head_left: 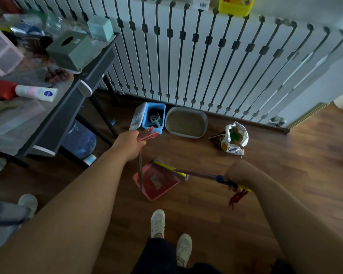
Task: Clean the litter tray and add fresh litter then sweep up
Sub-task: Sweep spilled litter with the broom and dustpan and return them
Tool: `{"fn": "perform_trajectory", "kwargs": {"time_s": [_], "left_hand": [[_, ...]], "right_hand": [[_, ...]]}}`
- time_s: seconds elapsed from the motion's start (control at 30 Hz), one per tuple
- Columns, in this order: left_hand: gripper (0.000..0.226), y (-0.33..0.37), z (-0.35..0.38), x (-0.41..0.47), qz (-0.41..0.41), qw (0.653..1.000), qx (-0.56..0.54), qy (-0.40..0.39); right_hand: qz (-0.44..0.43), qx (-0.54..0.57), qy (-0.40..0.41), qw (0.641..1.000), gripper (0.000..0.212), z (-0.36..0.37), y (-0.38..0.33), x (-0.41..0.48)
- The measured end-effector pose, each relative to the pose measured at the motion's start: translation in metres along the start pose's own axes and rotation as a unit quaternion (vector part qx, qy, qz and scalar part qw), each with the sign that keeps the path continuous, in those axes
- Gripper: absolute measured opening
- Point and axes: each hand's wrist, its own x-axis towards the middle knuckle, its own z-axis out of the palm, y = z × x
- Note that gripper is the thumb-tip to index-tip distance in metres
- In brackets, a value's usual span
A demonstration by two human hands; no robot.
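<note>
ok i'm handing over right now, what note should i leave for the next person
Left hand grips the dustpan handle; right hand grips the broom, head at the dustpan.
Some sweepings lie in the dustpan.
Tray sits by the radiator, holding litter; scoop in the open bin beside it; litter bag open to its right.
Left: finish sweeping, empty the dustpan.

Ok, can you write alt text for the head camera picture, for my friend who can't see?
A person's left hand grips the long handle of a pink dustpan while the right hand holds a broom, its head at the pan, on a wooden floor. Behind sit a grey litter tray, an open blue bin holding a scoop, and an open bag.
</note>
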Motion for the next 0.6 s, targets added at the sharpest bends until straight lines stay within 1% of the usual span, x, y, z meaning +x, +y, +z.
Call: {"fn": "perform_trajectory", "kwargs": {"time_s": [0.07, 0.1, 0.23, 0.33, 0.4, 0.47, 0.53, 0.6], "left_hand": [[0.022, 0.002, 0.002, -0.002, 0.004, 1.000, -0.007, -0.003], [0.021, 0.003, 0.003, -0.003, 0.006, 1.000, -0.014, -0.006], [0.018, 0.009, 0.010, -0.007, -0.001, 0.999, -0.032, -0.005], [0.018, 0.009, 0.011, -0.009, 0.004, 1.000, -0.028, 0.002], [0.019, 0.006, 0.009, -0.008, 0.002, 1.000, -0.024, 0.005], [0.020, 0.002, 0.007, -0.007, 0.001, 1.000, -0.024, 0.004], [0.020, -0.001, 0.005, -0.004, 0.001, 1.000, -0.022, 0.002], [0.021, -0.002, 0.004, -0.004, 0.007, 1.000, -0.018, 0.001]], "right_hand": [[0.007, 0.033, -0.019, 0.999, 0.010, -0.005, 0.001, 0.004], [0.023, 0.044, -0.005, 0.999, 0.011, -0.009, 0.000, 0.004], [0.020, 0.046, 0.020, 0.999, 0.016, -0.002, -0.005, 0.011], [-0.029, -0.049, 0.028, 0.998, 0.029, 0.017, -0.006, 0.005], [-0.055, -0.073, 0.035, 0.995, 0.019, 0.031, -0.006, 0.006], [-0.046, -0.084, 0.006, 0.995, 0.014, 0.046, -0.003, 0.010], [-0.043, -0.054, -0.009, 0.998, 0.012, 0.056, -0.004, 0.007], [-0.050, -0.057, -0.028, 0.997, 0.016, 0.058, -0.007, 0.001]]}}
